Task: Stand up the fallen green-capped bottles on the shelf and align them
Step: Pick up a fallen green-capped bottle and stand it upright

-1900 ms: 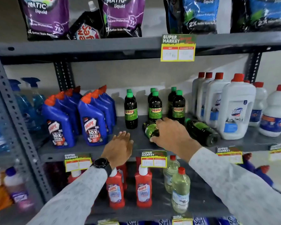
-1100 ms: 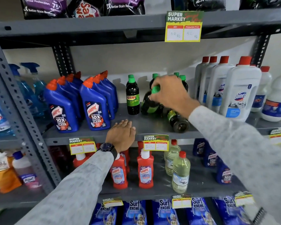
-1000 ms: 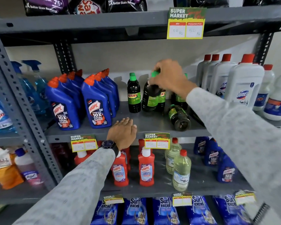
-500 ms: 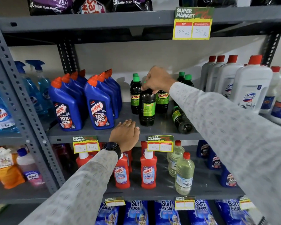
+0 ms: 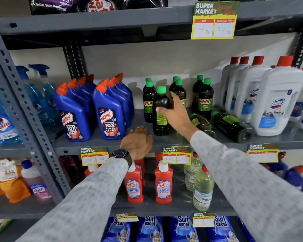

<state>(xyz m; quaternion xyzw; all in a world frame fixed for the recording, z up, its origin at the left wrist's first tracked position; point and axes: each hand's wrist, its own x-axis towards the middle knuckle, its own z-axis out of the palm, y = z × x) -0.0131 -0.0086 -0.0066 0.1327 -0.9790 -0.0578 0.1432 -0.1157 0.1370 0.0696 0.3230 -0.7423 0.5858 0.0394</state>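
Right hand (image 5: 175,114) reaching forward, fingers loosely curled beside an upright green-capped bottle (image 5: 160,112), contact unclear, left hand (image 5: 137,141) flat, palm down on the shelf edge (image 5: 217,145), two fallen bottles (image 5: 232,126) lying right of it, upright Sunny bottles (image 5: 205,98) behind

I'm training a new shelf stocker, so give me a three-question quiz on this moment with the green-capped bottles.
1. True or false: the bottle under the right hand stands upright.
2. How many green-capped bottles lie on their sides on the shelf?
3. Where is the left hand?
A. On a blue Harpic bottle
B. Flat on the front of the shelf
C. Holding a price tag

Key
1. True: the front bottle is upright, with the right hand's fingers on its shoulder.
2. Two: one fallen bottle beside the right wrist, another fallen bottle next to the white Domex bottle.
3. B
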